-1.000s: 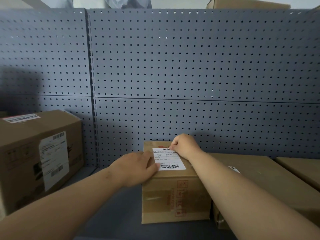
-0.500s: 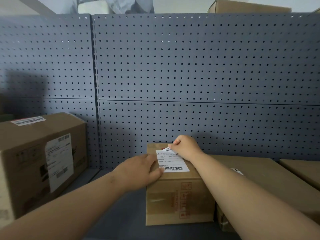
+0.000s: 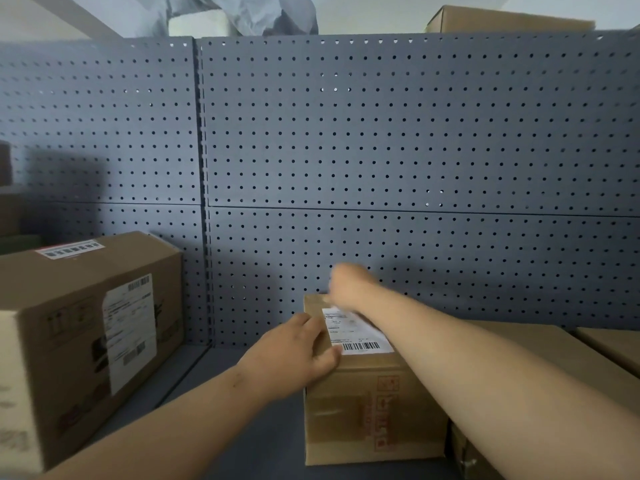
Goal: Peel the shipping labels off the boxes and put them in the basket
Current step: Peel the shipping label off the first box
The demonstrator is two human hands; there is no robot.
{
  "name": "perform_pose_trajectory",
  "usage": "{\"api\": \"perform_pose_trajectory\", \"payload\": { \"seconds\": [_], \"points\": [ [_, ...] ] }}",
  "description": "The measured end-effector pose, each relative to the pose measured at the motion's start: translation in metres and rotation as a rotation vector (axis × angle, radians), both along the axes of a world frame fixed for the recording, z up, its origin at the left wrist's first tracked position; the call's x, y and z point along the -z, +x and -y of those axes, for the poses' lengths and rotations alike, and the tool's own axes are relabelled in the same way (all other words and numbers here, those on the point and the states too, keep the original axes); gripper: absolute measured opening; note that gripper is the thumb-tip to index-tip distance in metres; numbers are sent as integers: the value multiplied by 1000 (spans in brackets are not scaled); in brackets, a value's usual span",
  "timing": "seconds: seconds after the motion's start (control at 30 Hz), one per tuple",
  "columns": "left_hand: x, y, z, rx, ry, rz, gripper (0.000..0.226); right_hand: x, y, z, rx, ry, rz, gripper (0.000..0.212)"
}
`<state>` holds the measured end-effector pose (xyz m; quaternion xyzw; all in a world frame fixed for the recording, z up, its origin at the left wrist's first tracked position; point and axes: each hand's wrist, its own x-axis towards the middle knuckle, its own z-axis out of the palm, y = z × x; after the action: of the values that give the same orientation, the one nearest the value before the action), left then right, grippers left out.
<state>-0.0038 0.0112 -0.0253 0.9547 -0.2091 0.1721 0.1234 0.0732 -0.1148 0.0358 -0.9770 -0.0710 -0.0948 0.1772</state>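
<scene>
A small brown cardboard box (image 3: 363, 410) with red print on its front stands on the grey shelf. On its top lies a white shipping label (image 3: 356, 332) with a barcode at its near edge. My left hand (image 3: 294, 355) lies flat on the box's top left edge, beside the label. My right hand (image 3: 349, 282) is blurred at the label's far end, fingers closed; whether it pinches the label's corner is too blurred to tell. No basket is in view.
A bigger box (image 3: 86, 341) with a white label (image 3: 130, 327) on its side stands at the left. Flat boxes (image 3: 554, 368) lie right of the small box. A grey pegboard wall (image 3: 381, 150) rises behind the shelf.
My right hand pinched the label's far corner, lifted it a little, then moved up and back, now blurred. My left hand stayed on the box. The view shifted down and left.
</scene>
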Motion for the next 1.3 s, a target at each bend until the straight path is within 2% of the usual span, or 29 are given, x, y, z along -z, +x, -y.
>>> {"api": "perform_pose_trajectory", "payload": {
  "seconds": [0.1, 0.3, 0.47, 0.67, 0.73, 0.8, 0.93, 1.03, 1.07, 1.17, 1.23, 1.27, 1.3],
  "points": [
    [-2, 1, 0, 3, 10, 2, 41, -27, -6, -2, -115, 209, 22, 21],
    [0, -2, 3, 5, -8, 41, 40, -15, 5, 41, -8, 267, -49, 18],
    [4, -3, 4, -32, -33, 66, 38, -1, 17, 31, 133, -81, -112, 37],
    [4, -1, 3, -40, 46, 134, 38, 0, 13, 21, -6, -190, 50, 41],
    [4, 0, 2, -36, 42, 138, 37, -5, 5, 24, -77, -142, 43, 24],
    [4, 0, 2, -32, 42, 140, 36, -7, -2, 32, -141, -9, 58, 11],
    [2, 0, 5, -30, 59, 137, 36, -3, -8, 38, -162, 278, -5, 29],
    [1, 0, 6, -37, 63, 133, 36, -1, -9, 38, -181, 405, -119, 67],
    [2, 1, 6, -38, 62, 129, 37, -2, -9, 40, -199, 401, -126, 66],
    [3, 2, 5, -45, 85, 125, 52, 0, -12, 38, -258, 316, -108, 25],
    [5, 3, 4, -40, 99, 137, 69, 2, -12, 32, -268, 216, -58, 14],
    [6, 3, 4, -43, 97, 131, 68, 1, -12, 32, -309, 160, -54, 9],
    [6, 3, 3, -48, 93, 120, 62, -2, -12, 40, -358, 131, -68, 12]
  ]
}}
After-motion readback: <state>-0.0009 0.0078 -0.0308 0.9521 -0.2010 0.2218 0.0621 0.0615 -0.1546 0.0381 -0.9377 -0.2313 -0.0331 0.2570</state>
